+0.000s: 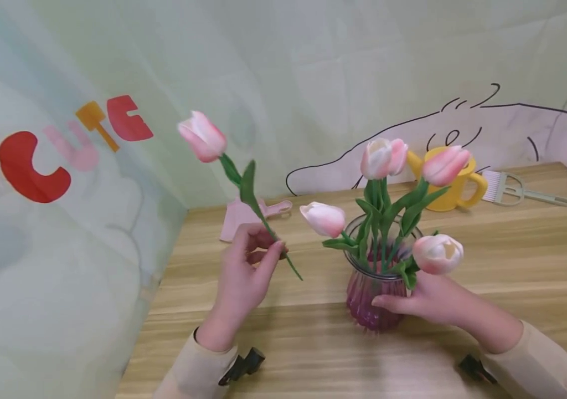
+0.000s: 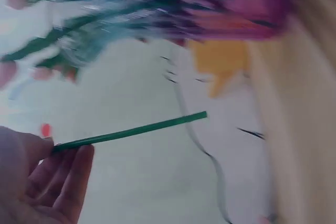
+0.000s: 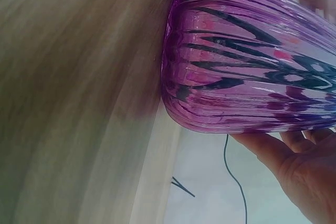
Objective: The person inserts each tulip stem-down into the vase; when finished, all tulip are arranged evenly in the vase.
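My left hand [image 1: 246, 277] pinches the green stem of a pink-and-white tulip [image 1: 205, 138], raised to the left of the vase. The flower head tilts up and left; the bare stem end [image 2: 142, 129] points away from the fingers in the left wrist view. A ribbed purple glass vase [image 1: 369, 302] stands on the table, holding several similar tulips [image 1: 323, 218] that lean different ways. My right hand [image 1: 440, 299] grips the vase from the right, thumb across its front. In the right wrist view, fingers [image 3: 268, 148] lie along the glass.
A yellow watering can [image 1: 445, 198] stands behind the vase, with a small brush [image 1: 505, 188] to its right. A pink dustpan [image 1: 237, 219] lies behind my left hand. Printed cloth [image 1: 263, 72] hangs along the table's [image 1: 308, 343] back and left.
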A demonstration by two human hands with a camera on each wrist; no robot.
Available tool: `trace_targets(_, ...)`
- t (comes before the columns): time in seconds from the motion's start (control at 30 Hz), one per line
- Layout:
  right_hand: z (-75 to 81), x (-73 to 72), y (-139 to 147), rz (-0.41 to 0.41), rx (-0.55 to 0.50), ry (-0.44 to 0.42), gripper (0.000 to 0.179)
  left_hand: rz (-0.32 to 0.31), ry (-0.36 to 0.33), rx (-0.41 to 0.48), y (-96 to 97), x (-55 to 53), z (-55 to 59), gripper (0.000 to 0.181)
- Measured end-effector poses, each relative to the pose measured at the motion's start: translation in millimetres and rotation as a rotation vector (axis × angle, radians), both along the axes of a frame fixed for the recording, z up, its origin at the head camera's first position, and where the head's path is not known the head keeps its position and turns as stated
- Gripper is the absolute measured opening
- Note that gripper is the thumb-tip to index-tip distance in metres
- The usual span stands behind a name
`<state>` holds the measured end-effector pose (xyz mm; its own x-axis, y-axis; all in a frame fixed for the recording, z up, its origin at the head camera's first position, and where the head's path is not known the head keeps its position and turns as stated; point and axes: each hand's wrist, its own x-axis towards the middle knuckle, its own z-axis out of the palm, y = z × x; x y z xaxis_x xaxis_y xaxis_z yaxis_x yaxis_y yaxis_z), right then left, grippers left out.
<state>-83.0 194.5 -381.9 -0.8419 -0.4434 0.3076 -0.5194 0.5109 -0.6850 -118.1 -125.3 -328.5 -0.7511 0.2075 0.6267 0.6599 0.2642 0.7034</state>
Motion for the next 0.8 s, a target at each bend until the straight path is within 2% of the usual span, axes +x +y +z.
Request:
trace_targets(0.13,-2.5,1.0,2.6,-0.007,-0.012,0.005,0.057,-0.161,0.141,0.286,22.6,19.1,37.1,0.025)
trace_targets(0.23,-2.6,0.8,2.7,-0.007,-0.017,-0.008,0.055,-0.297,0.299,0.457,37.8,36.5,59.6,0.026)
trace_targets(0.3,-2.3,1.2,1.1,-0.002,-0.014,-0.011,0.054,-0.359,0.411,0.517,44.7,46.8,68.6,0.025)
trace_targets(0.37,-1.4,1.4,0.3,-0.001,-0.012,-0.007,0.052,-0.400,0.490,0.530,51.6,52.2,73.5,0.024)
trace_targets(0.43,-1.2,1.9,0.0,-0.002,-0.010,0.001,0.051,-0.412,0.502,0.505,57.9,53.6,73.9,0.023)
trace_targets(0.53,-2.2,1.4,-0.1,-0.005,-0.017,0.000,0.051,-0.383,0.448,0.413,66.6,49.3,69.5,0.022)
trace_targets(0.63,-3.5,-0.5,0.0,-0.002,-0.026,0.015,0.054,-0.312,0.433,0.257,75.0,40.6,62.5,0.026)
trace_targets(0.8,-2.7,-5.4,-2.4,0.046,-0.100,0.055,0.070,-0.183,0.506,-0.049,87.6,27.7,52.4,0.035)
